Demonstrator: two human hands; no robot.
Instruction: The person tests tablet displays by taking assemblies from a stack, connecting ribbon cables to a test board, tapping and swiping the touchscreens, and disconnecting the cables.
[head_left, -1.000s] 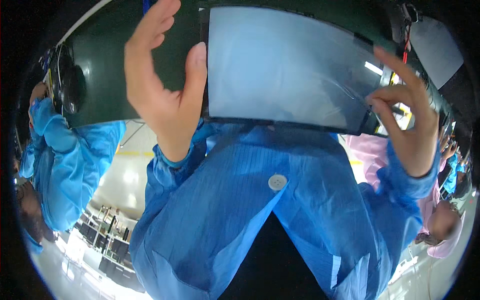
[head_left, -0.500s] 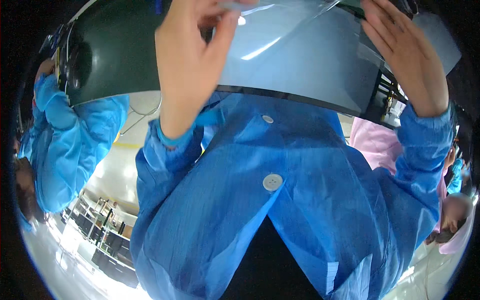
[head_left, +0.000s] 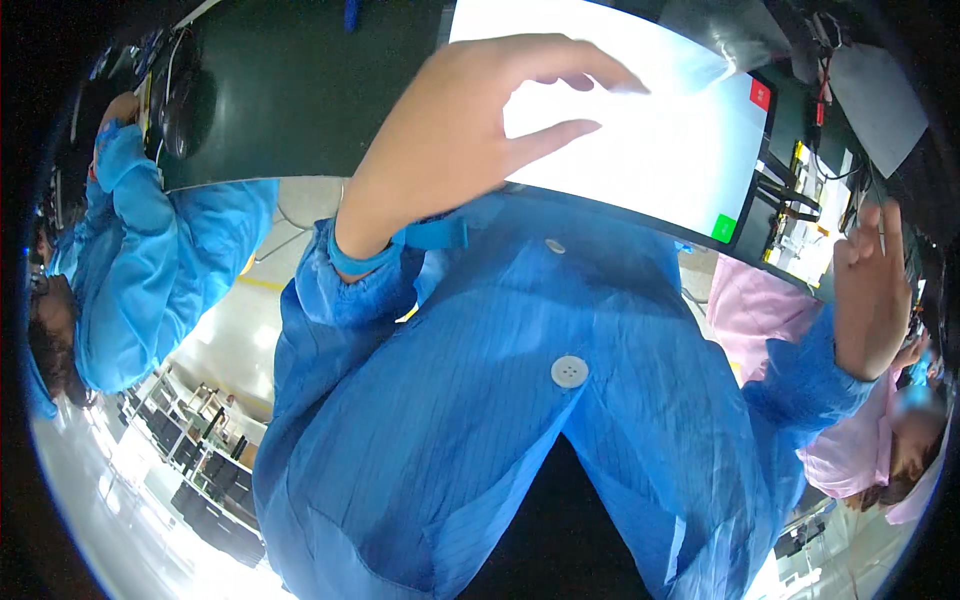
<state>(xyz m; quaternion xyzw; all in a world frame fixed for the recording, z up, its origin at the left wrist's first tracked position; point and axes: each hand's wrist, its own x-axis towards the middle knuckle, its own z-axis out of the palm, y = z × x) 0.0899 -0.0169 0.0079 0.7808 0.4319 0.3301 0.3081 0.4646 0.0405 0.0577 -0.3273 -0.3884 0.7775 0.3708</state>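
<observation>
Counter (head_left: 290,100): dark green, smooth, filling the far left of the scene and continuing behind the work.
Room: pale floor (head_left: 250,330) and loaded shelves (head_left: 190,450) at near left; one person in light blue (head_left: 130,250) at left, another in pink (head_left: 760,300) at right.
Display panel (head_left: 640,155): on the counter, right of centre, along its near side; face lit white, with a red square (head_left: 760,94) at the far right corner and a green square (head_left: 722,228) at the near right one; dark bezel (head_left: 752,185) exposed at the right.
Left hand (head_left: 465,125): over the panel's left portion, thumb and fingers apart in a wide curve, nothing visible between them; contact with the face cannot be told.
Right hand (head_left: 872,290): off the panel, at far right, fingers raised near white and yellow parts (head_left: 803,235); whether it pinches anything cannot be told.
Clear sheet (head_left: 735,62): glossy, creased, at the panel's far right; its full outline is hard to make out.
Touch: best kept to the bezel, since the lit face would probably take finger marks.
Pressure: light and even, as a thin panel may flex.
Clearance: sleeves and sheet best held away from the red and black leads (head_left: 821,105), where either could snag.
</observation>
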